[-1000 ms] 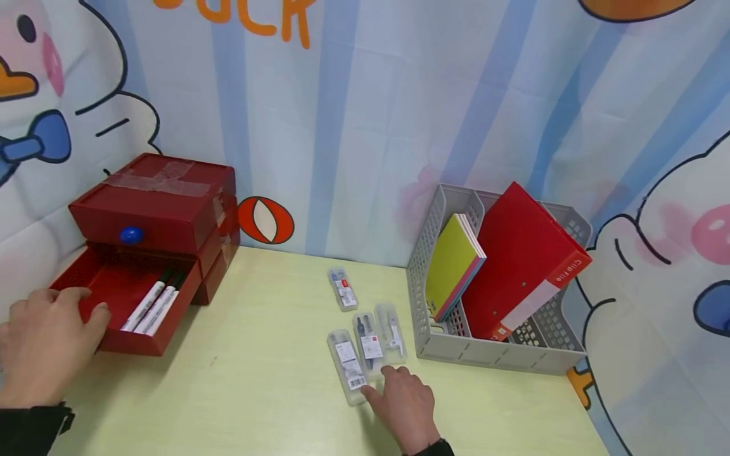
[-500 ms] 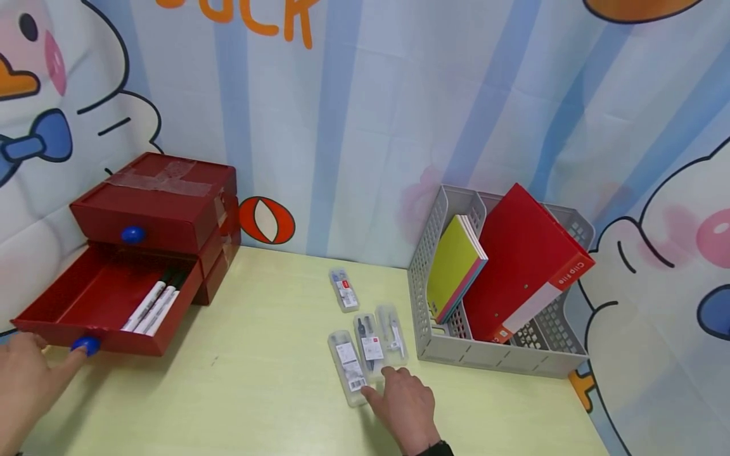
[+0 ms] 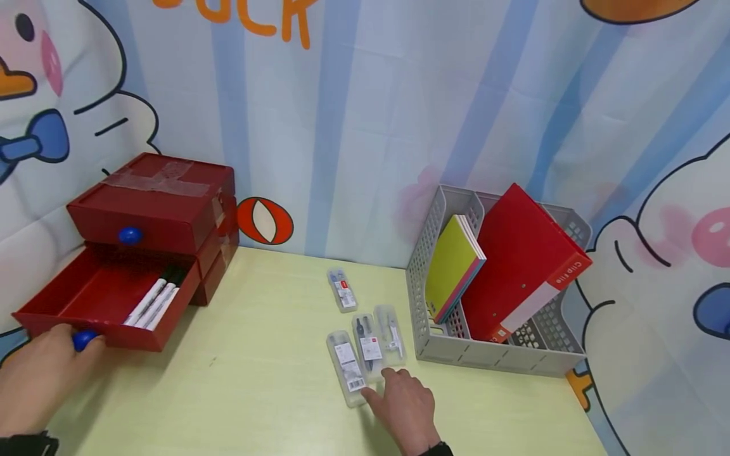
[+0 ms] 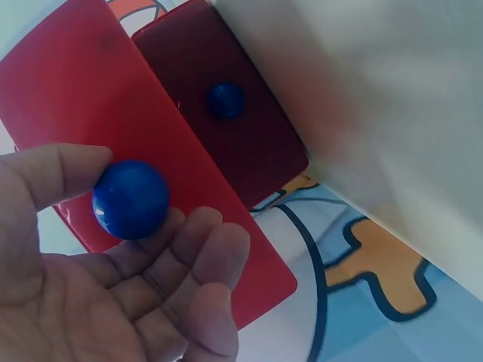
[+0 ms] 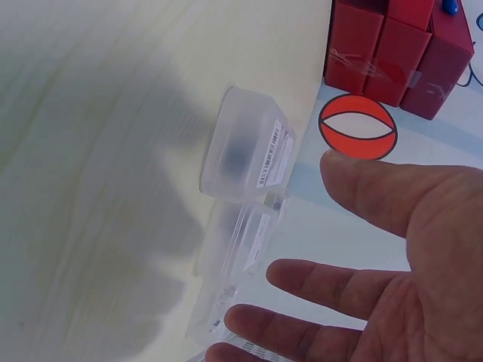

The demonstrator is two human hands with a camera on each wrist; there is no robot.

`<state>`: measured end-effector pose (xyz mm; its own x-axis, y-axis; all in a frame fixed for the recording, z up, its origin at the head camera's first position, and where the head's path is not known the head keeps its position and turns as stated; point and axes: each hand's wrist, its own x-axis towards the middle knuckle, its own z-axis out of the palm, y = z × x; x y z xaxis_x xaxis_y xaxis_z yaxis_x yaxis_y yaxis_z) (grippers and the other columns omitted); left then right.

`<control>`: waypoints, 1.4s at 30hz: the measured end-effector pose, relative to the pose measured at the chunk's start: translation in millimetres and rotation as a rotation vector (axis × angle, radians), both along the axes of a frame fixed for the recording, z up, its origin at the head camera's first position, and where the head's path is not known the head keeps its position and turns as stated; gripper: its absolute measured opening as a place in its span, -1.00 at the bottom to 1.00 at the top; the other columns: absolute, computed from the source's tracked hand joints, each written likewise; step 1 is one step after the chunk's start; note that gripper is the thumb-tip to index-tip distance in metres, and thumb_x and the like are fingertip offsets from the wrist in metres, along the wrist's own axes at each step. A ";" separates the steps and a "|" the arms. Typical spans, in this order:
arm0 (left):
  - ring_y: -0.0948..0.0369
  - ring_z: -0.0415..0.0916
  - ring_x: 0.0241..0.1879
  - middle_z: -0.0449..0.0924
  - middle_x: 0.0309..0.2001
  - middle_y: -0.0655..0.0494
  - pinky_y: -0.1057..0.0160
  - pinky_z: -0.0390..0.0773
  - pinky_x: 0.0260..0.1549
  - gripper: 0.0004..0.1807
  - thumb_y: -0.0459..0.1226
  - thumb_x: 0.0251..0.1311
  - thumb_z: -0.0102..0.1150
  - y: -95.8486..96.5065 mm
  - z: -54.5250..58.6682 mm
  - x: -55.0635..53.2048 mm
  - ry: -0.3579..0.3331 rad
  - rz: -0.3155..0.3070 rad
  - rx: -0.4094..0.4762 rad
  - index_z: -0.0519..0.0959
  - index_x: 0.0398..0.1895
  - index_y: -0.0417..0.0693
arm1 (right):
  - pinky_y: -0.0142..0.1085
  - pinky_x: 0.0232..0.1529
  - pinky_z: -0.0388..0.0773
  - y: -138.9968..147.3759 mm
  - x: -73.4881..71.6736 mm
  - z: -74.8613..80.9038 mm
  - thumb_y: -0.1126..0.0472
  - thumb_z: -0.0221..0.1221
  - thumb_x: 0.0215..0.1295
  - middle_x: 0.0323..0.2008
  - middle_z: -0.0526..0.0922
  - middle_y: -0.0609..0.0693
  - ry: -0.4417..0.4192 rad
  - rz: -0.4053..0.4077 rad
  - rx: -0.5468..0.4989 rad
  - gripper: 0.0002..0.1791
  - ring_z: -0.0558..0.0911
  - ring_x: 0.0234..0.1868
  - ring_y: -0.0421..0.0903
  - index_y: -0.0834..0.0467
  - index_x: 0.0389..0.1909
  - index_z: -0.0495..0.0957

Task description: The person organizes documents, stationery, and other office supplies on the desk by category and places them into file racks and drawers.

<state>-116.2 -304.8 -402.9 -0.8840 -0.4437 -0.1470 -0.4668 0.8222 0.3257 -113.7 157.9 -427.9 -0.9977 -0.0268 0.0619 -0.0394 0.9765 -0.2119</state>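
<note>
My left hand (image 3: 48, 373) is at the front of a pulled-out red drawer (image 3: 137, 335). Thumb and index finger pinch its round blue knob (image 4: 132, 200); the other fingers curl loosely beneath. Inside the drawer, several white markers (image 3: 153, 305) with dark caps lie along the right side. My right hand (image 3: 403, 405) hovers near the closest ends of three clear plastic cases, its fingers spread and holding nothing. These are a labelled case (image 3: 346, 367), a middle case with a dark compass-like tool (image 3: 369, 345) and a case with a pale tool (image 3: 391, 332).
Above the drawer is another red drawer box (image 3: 154, 202) with tape on top. A smaller clear case (image 3: 342, 290) lies farther back on the pale table (image 3: 245, 354). At right, a grey organiser (image 3: 490, 358) holds notebooks (image 3: 453, 269) and a red clip file (image 3: 516, 266).
My left hand has moved from above the drawer's front left corner down to its blue knob and now pinches it. The drawer sits very slightly farther in. My right hand stays in place.
</note>
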 end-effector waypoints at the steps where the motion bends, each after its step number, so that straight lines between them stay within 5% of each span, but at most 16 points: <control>1: -0.04 0.40 -0.48 0.39 -0.41 -0.30 0.19 0.50 -0.55 -0.46 -0.20 0.34 0.07 0.3 1.8 -2.7 0.006 -0.007 -0.011 0.22 -0.08 -0.65 | 0.04 -0.36 0.51 -0.2 0.3 0.1 -0.17 0.35 0.11 -0.31 0.63 0.13 0.001 0.001 -0.002 -0.45 0.63 -0.30 0.14 0.21 -0.10 0.65; 8: -0.19 0.39 -0.39 0.41 -0.31 -0.45 -0.14 0.58 -0.41 -0.43 -0.17 0.29 0.15 2.0 12.8 -25.2 0.048 -0.065 -0.048 0.25 -0.15 -0.64 | 0.03 -0.35 0.52 -1.2 -0.4 -1.4 -0.18 0.35 0.11 -0.31 0.63 0.13 -0.006 -0.003 0.001 -0.44 0.63 -0.30 0.14 0.22 -0.09 0.65; 16: -0.25 0.37 -0.36 0.40 -0.21 -0.56 -0.25 0.53 -0.39 -0.37 -0.15 0.24 0.17 -2.0 19.6 -46.3 0.068 -0.121 -0.050 0.26 -0.05 -0.68 | 0.03 -0.35 0.51 -1.7 0.5 -0.6 -0.17 0.35 0.12 -0.31 0.63 0.13 -0.002 0.007 -0.006 -0.45 0.63 -0.30 0.15 0.22 -0.10 0.64; 24: -0.24 0.39 -0.41 0.43 -0.31 -0.51 -0.14 0.51 -0.46 -0.43 -0.15 0.28 0.11 -0.6 27.0 -55.1 0.113 -0.129 -0.027 0.30 -0.14 -0.65 | 0.02 -0.35 0.51 1.2 1.0 -2.4 -0.18 0.35 0.12 -0.31 0.62 0.13 0.002 -0.004 -0.008 -0.43 0.63 -0.30 0.14 0.23 -0.09 0.64; 33: -0.16 0.43 -0.52 0.44 -0.53 -0.28 -0.03 0.47 -0.62 -0.44 -0.06 0.33 0.04 -5.6 21.9 -88.2 0.183 -0.196 0.042 0.38 -0.29 -0.56 | 0.02 -0.35 0.52 2.9 -0.1 -2.8 -0.18 0.35 0.12 -0.33 0.62 0.11 -0.009 -0.023 0.015 -0.44 0.63 -0.31 0.13 0.22 -0.10 0.64; 42: -0.22 0.46 -0.47 0.45 -0.56 -0.27 -0.08 0.49 -0.58 -0.46 -0.02 0.39 -0.09 0.5 18.0 -118.2 0.213 -0.159 0.078 0.35 -0.39 -0.43 | 0.01 -0.36 0.51 5.3 0.7 -2.7 -0.18 0.35 0.11 -0.35 0.61 0.11 -0.003 -0.031 0.015 -0.44 0.62 -0.32 0.12 0.22 -0.11 0.64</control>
<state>-234.4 -304.3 -384.9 -0.9564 -0.2912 0.0218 -0.2477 0.8485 0.4677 -113.0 163.3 -430.7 -0.9982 0.0034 0.0591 -0.0083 0.9803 -0.1971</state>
